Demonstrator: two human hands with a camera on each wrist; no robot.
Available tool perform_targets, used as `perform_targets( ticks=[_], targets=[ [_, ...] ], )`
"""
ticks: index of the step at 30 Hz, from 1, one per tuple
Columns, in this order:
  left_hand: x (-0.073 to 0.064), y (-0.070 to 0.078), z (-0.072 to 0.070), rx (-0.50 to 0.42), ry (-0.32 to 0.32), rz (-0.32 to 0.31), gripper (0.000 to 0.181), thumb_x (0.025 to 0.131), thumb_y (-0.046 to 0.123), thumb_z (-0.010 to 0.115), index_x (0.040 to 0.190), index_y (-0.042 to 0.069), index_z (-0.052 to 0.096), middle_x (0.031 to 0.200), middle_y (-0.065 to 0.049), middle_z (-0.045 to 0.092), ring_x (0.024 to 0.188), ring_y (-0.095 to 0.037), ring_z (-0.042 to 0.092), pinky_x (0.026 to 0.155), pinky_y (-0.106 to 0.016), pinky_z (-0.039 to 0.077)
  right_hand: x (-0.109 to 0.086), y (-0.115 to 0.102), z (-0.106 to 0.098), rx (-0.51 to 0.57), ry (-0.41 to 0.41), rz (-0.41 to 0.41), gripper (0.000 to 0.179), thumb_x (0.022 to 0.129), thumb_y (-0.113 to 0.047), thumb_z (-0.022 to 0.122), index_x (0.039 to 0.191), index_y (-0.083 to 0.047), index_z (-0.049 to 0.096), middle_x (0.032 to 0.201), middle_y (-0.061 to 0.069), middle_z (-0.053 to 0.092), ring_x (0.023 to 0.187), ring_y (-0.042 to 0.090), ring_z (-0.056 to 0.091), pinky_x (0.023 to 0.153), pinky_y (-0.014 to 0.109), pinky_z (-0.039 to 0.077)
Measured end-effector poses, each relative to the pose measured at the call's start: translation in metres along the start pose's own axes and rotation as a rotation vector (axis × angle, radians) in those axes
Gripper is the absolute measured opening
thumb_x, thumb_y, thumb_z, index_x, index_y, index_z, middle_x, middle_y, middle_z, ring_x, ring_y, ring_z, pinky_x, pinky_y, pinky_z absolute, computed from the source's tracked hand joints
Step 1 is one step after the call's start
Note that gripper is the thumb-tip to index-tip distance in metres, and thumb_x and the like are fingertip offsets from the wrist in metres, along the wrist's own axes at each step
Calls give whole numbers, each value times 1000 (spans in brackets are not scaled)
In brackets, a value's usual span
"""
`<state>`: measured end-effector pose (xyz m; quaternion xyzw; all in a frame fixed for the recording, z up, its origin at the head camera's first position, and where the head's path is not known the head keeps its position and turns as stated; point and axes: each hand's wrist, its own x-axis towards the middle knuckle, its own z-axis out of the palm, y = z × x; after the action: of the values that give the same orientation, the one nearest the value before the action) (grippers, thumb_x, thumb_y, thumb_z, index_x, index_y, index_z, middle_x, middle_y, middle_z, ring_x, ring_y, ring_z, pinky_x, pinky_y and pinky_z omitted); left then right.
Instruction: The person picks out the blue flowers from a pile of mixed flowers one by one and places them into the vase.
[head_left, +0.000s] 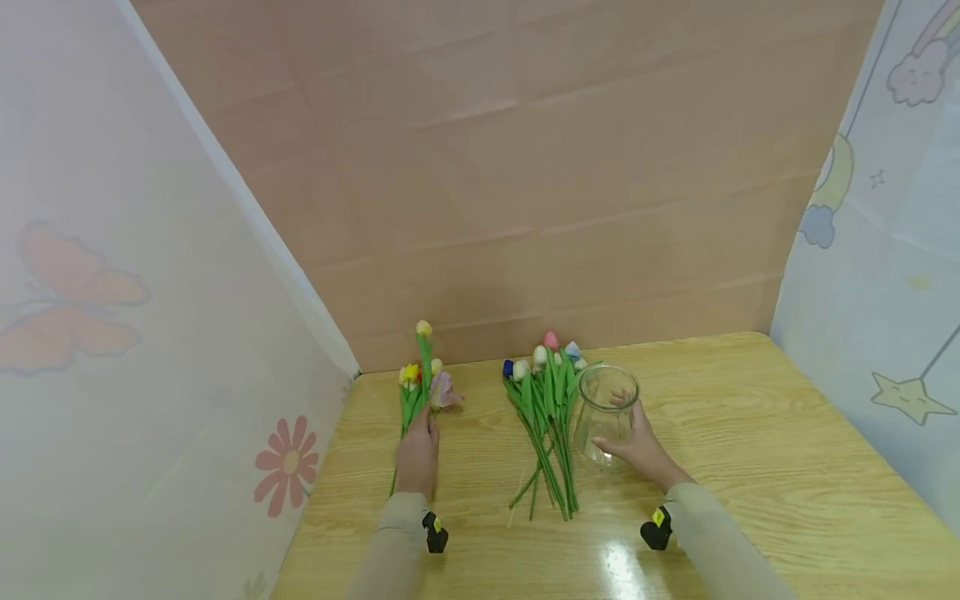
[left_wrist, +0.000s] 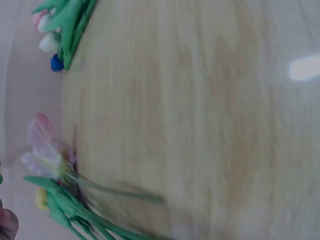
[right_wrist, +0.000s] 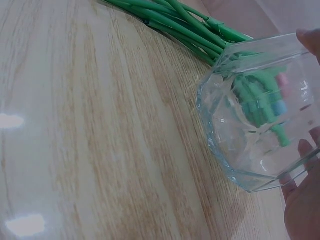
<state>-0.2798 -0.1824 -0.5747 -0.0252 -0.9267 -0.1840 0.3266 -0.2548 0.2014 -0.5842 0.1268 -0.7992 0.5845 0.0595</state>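
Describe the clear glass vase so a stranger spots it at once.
On the yellow wooden table, find the larger bunch of green-stemmed tulips. Right of it, in the right hand, is the clear faceted glass vase, the only transparent thing.

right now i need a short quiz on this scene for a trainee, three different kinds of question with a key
1. What is the right grip holding?
2. True or false: in the head view, the lilac flower is left of the middle tulip bunch.
3. Fill in: that bunch's ____, not its bare stem ends, lie nearer the brown backdrop.

Key:
1. A clear glass vase
2. True
3. Blossoms
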Motion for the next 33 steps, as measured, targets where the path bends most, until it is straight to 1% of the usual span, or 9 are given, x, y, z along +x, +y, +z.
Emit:
perform_targets(
  ticks=[4, 10, 12, 15, 18, 22, 28, 31, 33],
  targets=[
    [-6, -17, 7, 67, -29, -36, 32, 90, 13, 68, 120, 7, 65, 87, -13, 72, 40, -13, 49, 36, -31, 37, 0, -3, -1, 5, -1, 9, 91, 83, -9, 75, 150, -3, 14, 147, 33, 24, 140, 55, 6, 100, 78, 10],
    [-15, -33, 8, 79, -51, -25, 28, 88, 9, 67, 115, 4, 67, 84, -15, 72, 45, -21, 58, 39, -36, 43, 6, 22, 1, -11, 11, 6, 93, 84, -14, 76, 151, -7, 13, 151, 27, 23, 143, 51, 4, 101, 77, 10],
    [-18, -37, 8, 91, -96, -35, 25, 88, 9, 68, 113, 5, 67, 78, -14, 70, 46, -22, 59, 39, -36, 43, 7, 28, 2, -14, 16, 0, 94, 83, -16, 77, 151, -9, 13, 150, 26, 24, 143, 50, 6, 102, 76, 11],
    [-20, -41, 8, 103, -204, -71, 25, 88, 11, 69, 112, 7, 68, 75, -12, 70, 51, -23, 61, 41, -37, 44, 7, 32, 2, -2, 21, -10, 96, 82, -17, 79, 152, -12, 13, 150, 25, 25, 143, 50, 7, 101, 77, 11],
    [-21, -44, 7, 120, -318, -121, 27, 88, 13, 69, 115, 9, 67, 81, -12, 72, 58, -25, 65, 45, -38, 47, 7, 33, 2, 5, 18, -17, 96, 82, -16, 78, 152, -13, 13, 150, 26, 25, 143, 50, 6, 101, 77, 10],
    [-20, -48, 8, 146, -410, -162, 32, 90, 15, 67, 122, 11, 64, 87, -13, 73, 62, -25, 67, 47, -39, 49, 7, 33, 2, -1, 11, -19, 96, 83, -17, 78, 152, -12, 12, 150, 26, 24, 143, 50, 4, 102, 77, 10],
    [-19, -52, 11, 171, -450, -184, 34, 91, 9, 61, 125, 13, 64, 81, -11, 72, 57, -22, 64, 44, -38, 47, 8, 35, 2, -19, 17, -17, 94, 83, -20, 78, 151, -8, 14, 149, 26, 25, 143, 50, 6, 102, 76, 10],
    [-16, -44, 6, 196, -453, -188, 29, 92, 9, 59, 121, 11, 66, 82, -13, 71, 58, -24, 64, 45, -40, 48, 8, 34, 2, -24, 19, -17, 93, 83, -20, 77, 150, -7, 14, 149, 27, 25, 143, 50, 7, 102, 76, 11],
    [-13, -35, 3, 206, -430, -175, 21, 92, 8, 59, 111, 7, 68, 80, -15, 69, 58, -26, 64, 45, -41, 48, 8, 33, 1, -25, 14, -20, 92, 84, -18, 77, 150, -6, 14, 150, 27, 24, 143, 51, 6, 101, 76, 12]
  ],
)
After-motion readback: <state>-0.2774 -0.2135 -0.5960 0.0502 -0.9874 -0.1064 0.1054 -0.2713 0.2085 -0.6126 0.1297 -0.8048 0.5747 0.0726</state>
